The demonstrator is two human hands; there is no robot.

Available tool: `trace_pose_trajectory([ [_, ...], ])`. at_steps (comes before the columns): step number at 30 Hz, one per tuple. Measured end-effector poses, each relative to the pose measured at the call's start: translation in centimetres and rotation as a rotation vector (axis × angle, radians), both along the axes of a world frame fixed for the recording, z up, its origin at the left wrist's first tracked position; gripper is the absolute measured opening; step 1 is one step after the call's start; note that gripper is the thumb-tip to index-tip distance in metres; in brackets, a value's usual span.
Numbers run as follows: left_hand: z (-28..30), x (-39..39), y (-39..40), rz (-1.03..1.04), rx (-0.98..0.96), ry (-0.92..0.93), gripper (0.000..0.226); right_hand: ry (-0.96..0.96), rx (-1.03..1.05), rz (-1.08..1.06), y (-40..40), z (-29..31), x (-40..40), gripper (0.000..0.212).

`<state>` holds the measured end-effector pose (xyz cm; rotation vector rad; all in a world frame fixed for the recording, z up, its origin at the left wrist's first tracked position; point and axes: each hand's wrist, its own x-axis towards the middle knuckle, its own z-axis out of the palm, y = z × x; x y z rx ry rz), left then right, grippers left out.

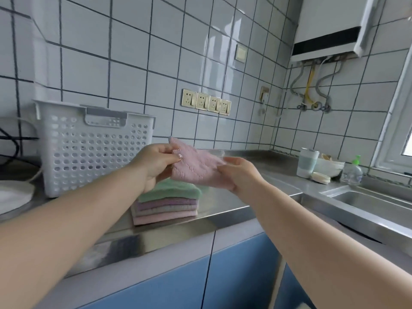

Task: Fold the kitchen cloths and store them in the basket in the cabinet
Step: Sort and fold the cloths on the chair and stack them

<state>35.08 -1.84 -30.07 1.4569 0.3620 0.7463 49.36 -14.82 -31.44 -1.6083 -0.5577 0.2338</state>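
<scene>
A pink kitchen cloth [196,166] is held in the air above the steel counter [223,204]. My left hand [156,163] pinches its upper left edge, and my right hand [240,172] grips its lower right edge from underneath. Below the cloth lies a stack of folded cloths [167,204], green on top, then purple, beige and pink. A white perforated plastic basket [93,143] stands on the counter just left of the stack, against the tiled wall. Its inside is hidden.
A steel sink [367,201] lies at the right. Behind it stand a cup [307,162], a white bowl [330,167] and a soap bottle [354,171]. A white plate [13,197] sits at the far left. Blue cabinet doors [234,275] are below the counter.
</scene>
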Motion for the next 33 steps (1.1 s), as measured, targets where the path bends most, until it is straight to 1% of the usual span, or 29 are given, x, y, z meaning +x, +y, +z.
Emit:
trace_pose_trajectory([
  [3,-0.8,-0.1,2.4,0.028,0.067,0.087,0.027,-0.071,-0.05,0.005,2.3,-0.2,0.1,0.038],
  [5,-1.7,-0.5,4.5,0.068,0.161,0.169,0.028,-0.085,-0.089,0.023,3.7,-0.8,0.1,0.038],
  [7,-2.3,-1.2,5.7,0.101,0.207,0.221,0.022,-0.106,-0.119,0.01,4.6,-1.3,0.1,0.039],
  [14,-3.3,-1.8,7.6,0.167,0.249,0.26,0.009,-0.178,-0.183,0.008,6.5,-1.7,-0.3,0.04],
  [17,-3.7,-1.7,7.7,0.126,0.202,0.295,0.01,-0.214,-0.226,0.016,6.8,-2.3,-0.5,0.037],
  [19,-4.0,-1.8,7.9,0.088,0.186,0.352,0.014,-0.219,-0.249,0.021,6.6,-2.7,-0.3,0.036],
  [23,-4.1,-2.6,8.0,0.015,0.227,0.484,0.019,-0.211,-0.29,0.014,6.5,-3.4,0.0,0.039],
  [24,-3.9,-2.7,8.2,0.037,0.276,0.508,0.021,-0.208,-0.308,0.028,6.5,-3.3,-0.1,0.037],
  [25,-3.6,-2.7,8.4,0.099,0.384,0.527,0.024,-0.222,-0.329,0.039,6.4,-3.1,-0.1,0.03],
  [27,-2.7,-2.5,8.6,0.276,0.621,0.507,0.03,-0.319,-0.386,0.051,6.4,-2.1,-0.1,0.007],
  [28,-2.1,-2.3,8.4,0.317,0.673,0.462,0.032,-0.387,-0.406,0.059,6.5,-1.6,0.2,0.021],
  [29,-1.5,-1.9,8.2,0.309,0.684,0.42,0.033,-0.448,-0.43,0.058,6.5,-0.9,0.1,0.028],
  [31,-0.5,-0.9,7.6,0.234,0.734,0.419,0.032,-0.536,-0.5,0.072,6.9,-0.2,0.2,0.032],
  [33,-0.1,0.8,7.1,0.134,0.848,0.49,0.025,-0.605,-0.569,0.117,7.5,0.2,0.0,0.033],
])
